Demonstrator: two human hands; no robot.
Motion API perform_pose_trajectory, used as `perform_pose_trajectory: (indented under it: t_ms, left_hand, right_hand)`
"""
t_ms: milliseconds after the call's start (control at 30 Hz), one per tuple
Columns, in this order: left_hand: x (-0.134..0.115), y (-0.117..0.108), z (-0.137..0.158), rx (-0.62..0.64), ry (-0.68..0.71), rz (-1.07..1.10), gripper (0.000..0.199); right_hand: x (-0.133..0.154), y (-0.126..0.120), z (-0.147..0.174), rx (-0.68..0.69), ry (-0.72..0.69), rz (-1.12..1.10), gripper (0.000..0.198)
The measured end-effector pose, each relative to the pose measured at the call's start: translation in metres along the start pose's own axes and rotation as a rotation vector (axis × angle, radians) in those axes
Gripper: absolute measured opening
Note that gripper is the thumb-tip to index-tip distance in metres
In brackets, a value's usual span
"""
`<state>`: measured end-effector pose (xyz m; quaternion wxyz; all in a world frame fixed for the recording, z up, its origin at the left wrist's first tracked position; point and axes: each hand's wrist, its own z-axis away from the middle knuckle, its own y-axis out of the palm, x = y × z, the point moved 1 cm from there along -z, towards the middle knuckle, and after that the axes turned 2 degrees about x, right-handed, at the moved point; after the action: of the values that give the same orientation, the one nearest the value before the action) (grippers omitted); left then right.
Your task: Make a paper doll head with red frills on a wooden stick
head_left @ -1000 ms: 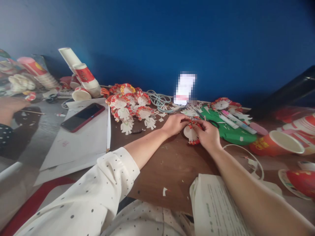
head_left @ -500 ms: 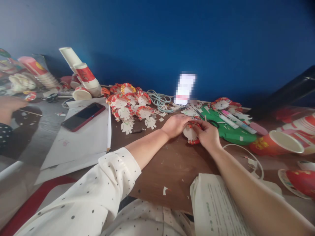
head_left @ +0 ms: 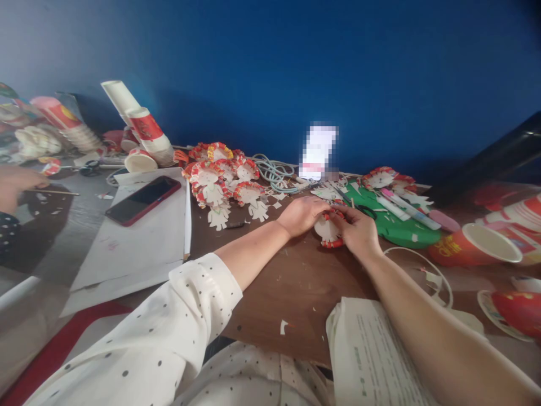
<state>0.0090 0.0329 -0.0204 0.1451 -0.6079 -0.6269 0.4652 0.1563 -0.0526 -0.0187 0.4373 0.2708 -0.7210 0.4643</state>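
Note:
Between my hands is a paper cutout [head_left: 327,229], a white round piece with a fringed red-and-orange rim. My left hand [head_left: 303,215] grips its upper left edge, with the fingertips partly hidden. My right hand [head_left: 357,228] pinches the rim at the upper right between thumb and fingers. Left of my hands lies a pile of finished-looking paper figures [head_left: 220,177], white bodies with red and yellow frilled rims round their heads. More such figures [head_left: 382,179] lie at the right, behind a green sheet [head_left: 391,228].
A dark phone [head_left: 143,200] rests on white papers [head_left: 122,248]. Paper cups [head_left: 146,127] stand stacked at the back left; an orange cup [head_left: 469,245] lies at the right. A coiled cable [head_left: 274,175], pens [head_left: 408,208], folded printed paper [head_left: 367,349] and scraps surround my hands. Another person's hand [head_left: 21,183] holds a thin stick.
My right fingers have shifted slightly along the rim; the paper cutout stays between both hands. The other person's hand and stick have moved a little to the right.

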Motion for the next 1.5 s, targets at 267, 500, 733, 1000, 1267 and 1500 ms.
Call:
perform_pose_trajectory:
  t_ms: [267,500,733,1000,1267,1500]
  left_hand:
    - [0.0017,0.0034,-0.0012,-0.03,-0.037,0.116,0.022]
    - [0.0005,0.0021,-0.0016,-0.072,-0.08,0.169,0.014]
    - [0.0023,0.0013,-0.0016,-0.086,-0.11,0.177,0.012]
    - [0.0028,0.0005,-0.0014,-0.098,-0.063,0.188,0.011]
    - [0.0061,0.0024,-0.0014,-0.132,-0.011,0.235,0.011]
    - [0.0036,0.0026,-0.0021,-0.091,-0.029,0.246,0.016]
  right_hand:
    - [0.0001,-0.0003,0.0007,-0.034,0.015,0.042,0.039]
    - [0.0016,0.0005,-0.0003,0.003,-0.008,0.049,0.035]
    - [0.0018,-0.0014,-0.0011,0.022,-0.037,0.072,0.036]
    - [-0.0001,-0.0007,-0.0012,0.036,-0.026,0.042,0.039]
    - [0.0003,-0.0021,-0.0018,0.062,0.009,0.011,0.04]
    - [0.0012,-0.0034,-0.002,-0.015,-0.008,0.063,0.037]
